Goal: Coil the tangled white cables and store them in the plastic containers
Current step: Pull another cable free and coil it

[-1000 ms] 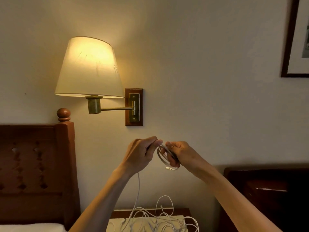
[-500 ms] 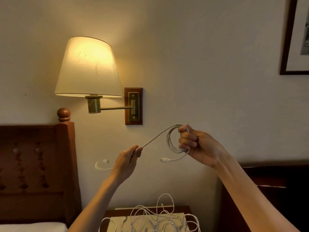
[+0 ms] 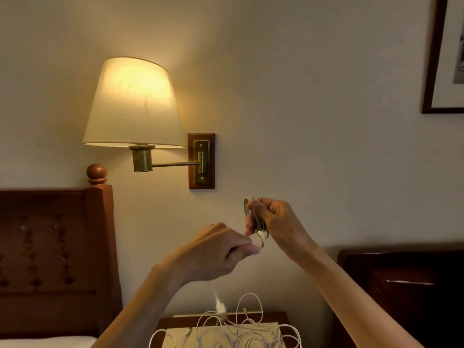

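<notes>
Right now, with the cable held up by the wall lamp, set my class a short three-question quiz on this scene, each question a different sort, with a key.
1. True or false: the right hand grips a small coil of white cable.
2. Multiple choice: where does the tangle of loose white cables lie? A on the bed; B on the nightstand below the hands; C hung on the wall lamp.
3. Fill the gap: the left hand pinches the cable's free stretch just ___ the coil.

Key: 1 true; 2 B; 3 below.
</notes>
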